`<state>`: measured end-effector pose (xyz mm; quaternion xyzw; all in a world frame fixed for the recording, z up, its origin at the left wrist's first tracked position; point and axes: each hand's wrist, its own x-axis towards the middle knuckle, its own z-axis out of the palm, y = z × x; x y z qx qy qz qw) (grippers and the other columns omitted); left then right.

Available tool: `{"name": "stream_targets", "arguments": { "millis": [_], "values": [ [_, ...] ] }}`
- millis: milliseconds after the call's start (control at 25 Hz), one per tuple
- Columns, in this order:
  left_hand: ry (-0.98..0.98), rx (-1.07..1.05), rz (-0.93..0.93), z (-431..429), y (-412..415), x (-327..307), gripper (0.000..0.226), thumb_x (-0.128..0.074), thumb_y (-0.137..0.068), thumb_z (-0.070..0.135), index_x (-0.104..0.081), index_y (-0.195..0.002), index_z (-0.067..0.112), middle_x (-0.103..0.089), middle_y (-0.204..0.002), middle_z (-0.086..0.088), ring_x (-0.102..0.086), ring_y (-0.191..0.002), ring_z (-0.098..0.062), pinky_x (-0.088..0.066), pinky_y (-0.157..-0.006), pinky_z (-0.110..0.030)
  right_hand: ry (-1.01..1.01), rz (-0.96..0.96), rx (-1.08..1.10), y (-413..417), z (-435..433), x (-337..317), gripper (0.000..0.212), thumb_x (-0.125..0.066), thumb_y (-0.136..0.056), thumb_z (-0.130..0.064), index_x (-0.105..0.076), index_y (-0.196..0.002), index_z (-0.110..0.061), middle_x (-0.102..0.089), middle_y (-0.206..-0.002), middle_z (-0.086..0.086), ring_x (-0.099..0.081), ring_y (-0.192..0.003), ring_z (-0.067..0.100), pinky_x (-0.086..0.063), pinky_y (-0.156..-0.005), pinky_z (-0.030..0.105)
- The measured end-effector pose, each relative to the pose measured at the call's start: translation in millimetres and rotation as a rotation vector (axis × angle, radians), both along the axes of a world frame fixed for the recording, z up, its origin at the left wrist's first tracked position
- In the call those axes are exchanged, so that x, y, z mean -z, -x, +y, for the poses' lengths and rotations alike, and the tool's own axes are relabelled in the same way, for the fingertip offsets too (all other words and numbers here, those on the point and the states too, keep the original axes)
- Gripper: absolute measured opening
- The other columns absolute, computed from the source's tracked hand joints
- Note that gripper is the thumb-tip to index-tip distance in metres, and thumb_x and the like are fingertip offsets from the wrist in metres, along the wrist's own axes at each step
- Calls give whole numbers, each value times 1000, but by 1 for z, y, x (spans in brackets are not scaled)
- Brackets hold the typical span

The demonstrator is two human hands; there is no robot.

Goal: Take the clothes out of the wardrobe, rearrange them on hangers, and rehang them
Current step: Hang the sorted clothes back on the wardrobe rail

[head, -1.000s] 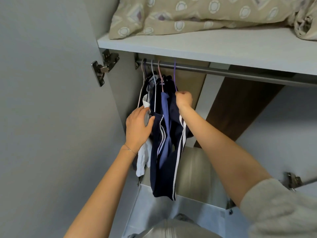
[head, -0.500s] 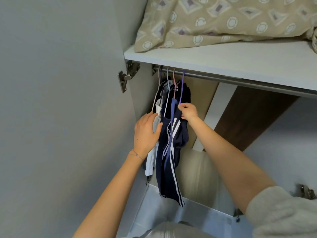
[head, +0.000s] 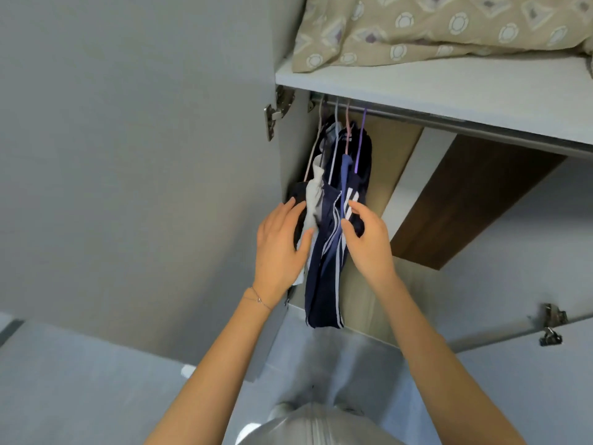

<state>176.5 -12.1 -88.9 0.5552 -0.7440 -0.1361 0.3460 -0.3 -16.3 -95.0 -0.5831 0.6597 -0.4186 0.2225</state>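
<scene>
No text, label, brand name or number can be read anywhere in the view. Only plain white stripes are seen on the navy garment (head: 321, 284), and a printed pattern of rings and diamonds on the beige bedding (head: 417, 30) laid on the shelf (head: 449, 88); no lettering is carried by either.

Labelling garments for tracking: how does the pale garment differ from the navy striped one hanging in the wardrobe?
Colour: the pale garment is plain whitish-grey, while the navy striped garment is dark blue with white stripes.
Length: the pale garment ends higher, and the navy striped garment hangs lower.
Contact: the left hand rests flat on the pale garment, while the right hand curls round the navy one's edge.
Shared: both hang bunched together under the rail.
</scene>
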Motion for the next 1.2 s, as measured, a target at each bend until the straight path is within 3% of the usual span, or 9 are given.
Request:
{"name": "stream_targets", "arguments": {
  "millis": [160,280,440,680,960,1200],
  "values": [
    [9,-186,-25,64,-20,12,50,-42,-97,41,-50,-140,16,-46,-148,-4,-37,-140,-25,-27,-113,-38,-2,116,-175,-15,42,1,42,-54,-97,-22,-49,-139,-19,-52,-138,-4,-42,-128,17,-32,-105,27],
    [-31,-387,19,128,-24,29,50,-42,-97,41,-49,-141,17,-45,-149,-2,-37,-141,-23,-30,-114,-44,-16,171,-374,-27,74,6,42,-55,-96,-19,-49,-138,-19,-52,-138,-1,-41,-128,20,-33,-107,33],
    [-62,-630,57,220,-33,42,50,-42,-97,41,-49,-141,17,-45,-148,-2,-38,-140,-22,-30,-114,-38,5,231,-665,-56,127,13,45,-56,-95,-19,-49,-139,-19,-53,-138,2,-43,-128,23,-35,-107,36],
    [-87,-1061,79,363,-68,49,47,-50,-98,33,-47,-142,16,-45,-149,-2,-38,-140,-22,-30,-115,-40,0,236,-1153,-141,219,13,48,-52,-97,-19,-43,-143,-21,-48,-143,-4,-38,-130,15,-28,-106,23],
    [-34,-1484,68,533,-134,54,47,-53,-96,29,-50,-140,12,-49,-146,-6,-41,-138,-24,-33,-114,-41,38,303,-1538,-267,350,22,48,-54,-96,-20,-43,-143,-20,-50,-140,2,-41,-128,21,-30,-106,30],
    [-35,-1724,134,657,-198,64,50,-48,-97,37,-47,-142,16,-44,-149,-2,-36,-141,-20,-32,-115,-43,39,290,-1775,-371,463,21,48,-52,-97,-19,-40,-144,-22,-46,-144,-1,-37,-132,17,-27,-107,24]
  ]
}}
